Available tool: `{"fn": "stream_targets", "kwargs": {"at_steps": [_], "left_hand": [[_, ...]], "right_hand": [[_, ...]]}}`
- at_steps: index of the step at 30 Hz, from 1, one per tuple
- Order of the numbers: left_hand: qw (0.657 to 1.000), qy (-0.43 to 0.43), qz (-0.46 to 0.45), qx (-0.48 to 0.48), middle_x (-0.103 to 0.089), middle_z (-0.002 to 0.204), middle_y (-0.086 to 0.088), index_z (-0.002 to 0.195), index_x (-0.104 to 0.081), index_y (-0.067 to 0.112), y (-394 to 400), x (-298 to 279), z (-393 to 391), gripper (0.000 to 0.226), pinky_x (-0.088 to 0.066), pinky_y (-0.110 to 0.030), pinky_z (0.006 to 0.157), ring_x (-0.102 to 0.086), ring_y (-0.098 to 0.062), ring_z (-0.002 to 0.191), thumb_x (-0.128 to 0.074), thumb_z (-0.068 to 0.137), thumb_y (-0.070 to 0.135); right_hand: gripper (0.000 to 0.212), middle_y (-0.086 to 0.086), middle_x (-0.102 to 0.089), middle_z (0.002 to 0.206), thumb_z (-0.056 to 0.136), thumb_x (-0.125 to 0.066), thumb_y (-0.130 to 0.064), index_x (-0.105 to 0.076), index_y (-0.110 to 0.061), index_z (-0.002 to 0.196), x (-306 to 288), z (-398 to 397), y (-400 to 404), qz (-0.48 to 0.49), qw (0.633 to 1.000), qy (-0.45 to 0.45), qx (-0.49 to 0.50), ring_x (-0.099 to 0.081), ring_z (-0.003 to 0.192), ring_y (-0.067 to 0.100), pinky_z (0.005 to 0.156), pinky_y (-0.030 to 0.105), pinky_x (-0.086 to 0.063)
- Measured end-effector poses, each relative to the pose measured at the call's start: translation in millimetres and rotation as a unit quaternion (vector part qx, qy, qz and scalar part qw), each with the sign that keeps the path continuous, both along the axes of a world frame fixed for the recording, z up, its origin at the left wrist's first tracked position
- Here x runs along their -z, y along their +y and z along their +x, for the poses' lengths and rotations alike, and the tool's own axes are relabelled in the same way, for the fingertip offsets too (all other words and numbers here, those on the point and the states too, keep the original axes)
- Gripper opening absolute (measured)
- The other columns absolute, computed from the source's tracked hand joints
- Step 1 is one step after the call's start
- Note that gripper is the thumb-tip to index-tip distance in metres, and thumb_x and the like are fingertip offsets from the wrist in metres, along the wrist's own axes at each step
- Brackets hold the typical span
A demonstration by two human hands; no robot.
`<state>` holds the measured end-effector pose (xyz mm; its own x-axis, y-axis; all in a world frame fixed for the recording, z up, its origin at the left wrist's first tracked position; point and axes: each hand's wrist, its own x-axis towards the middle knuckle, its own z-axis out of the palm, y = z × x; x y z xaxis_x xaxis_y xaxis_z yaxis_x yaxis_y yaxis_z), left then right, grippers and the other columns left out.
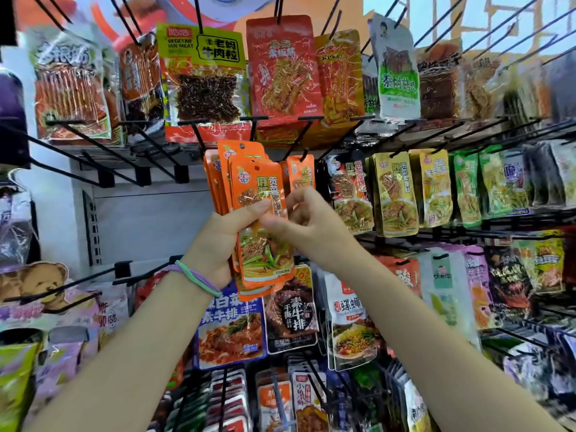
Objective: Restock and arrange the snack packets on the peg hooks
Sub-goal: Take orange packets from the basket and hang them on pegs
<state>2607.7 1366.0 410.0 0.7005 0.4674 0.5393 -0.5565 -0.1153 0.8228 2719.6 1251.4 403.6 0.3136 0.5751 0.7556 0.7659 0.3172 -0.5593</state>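
while the stack of orange snack packets (258, 219) is gripped by the left hand (223, 241), the front packet, pinched by the right hand (299, 218), should be lifted off with its hole aligned to the peg hook (304, 154).

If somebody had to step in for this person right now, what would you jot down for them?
Left hand: grips a fanned stack of orange snack packets in front of the middle row.
Right hand: fingers curled, pinching the front packet of that stack.
On the hook: a few matching orange packets already hang just right of the stack.
Done: that peg hook is partly filled.
Left: hang the held packets one by one. Several bare hooks stick out on the left.
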Motion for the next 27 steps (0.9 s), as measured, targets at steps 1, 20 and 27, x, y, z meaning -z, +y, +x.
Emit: {"fn": "stream_targets", "kwargs": {"at_steps": [1, 20, 27], "left_hand": [[1.0, 0.003, -0.003, 0.008, -0.077, 0.096, -0.015, 0.101, -0.076, 0.01, -1.1, 0.0, 0.2, 0.027, -0.063, -0.042, 0.069, -0.076, -0.032, 0.081, -0.071, 0.079, 0.023], [0.999, -0.013, 0.028, -0.009, -0.077, 0.097, -0.016, 0.12, -0.066, 0.007, 5.1, -3.2, -13.2, 0.044, -0.06, -0.038, 0.059, -0.077, -0.034, 0.079, -0.067, 0.079, 0.023], [1.0, -0.005, 0.027, -0.001, -0.076, 0.099, -0.015, 0.115, -0.068, 0.012, 4.4, -5.3, -13.9, 0.04, -0.061, -0.039, 0.06, -0.076, -0.034, 0.083, -0.068, 0.078, 0.027]], "right_hand": [[0.052, 0.004, -0.047, 0.079, 0.08, -0.077, -0.05, -0.049, -0.015, 0.106, 2.0, -0.4, 3.9, -0.003, 1.0, -0.003, 0.004, -0.043, 0.067, 0.012, 0.059, 0.028, -0.038], [0.025, 0.004, -0.06, 0.074, 0.101, -0.061, -0.033, -0.063, -0.015, 0.083, -26.3, 28.0, 4.2, 0.12, 0.978, 0.167, 0.043, -0.056, 0.065, 0.016, 0.062, 0.035, -0.046], [0.022, 0.002, -0.059, 0.072, 0.1, -0.062, -0.029, -0.063, -0.012, 0.086, -27.6, 27.2, -2.4, 0.113, 0.974, 0.195, 0.036, -0.056, 0.068, 0.02, 0.067, 0.039, -0.048]]}}
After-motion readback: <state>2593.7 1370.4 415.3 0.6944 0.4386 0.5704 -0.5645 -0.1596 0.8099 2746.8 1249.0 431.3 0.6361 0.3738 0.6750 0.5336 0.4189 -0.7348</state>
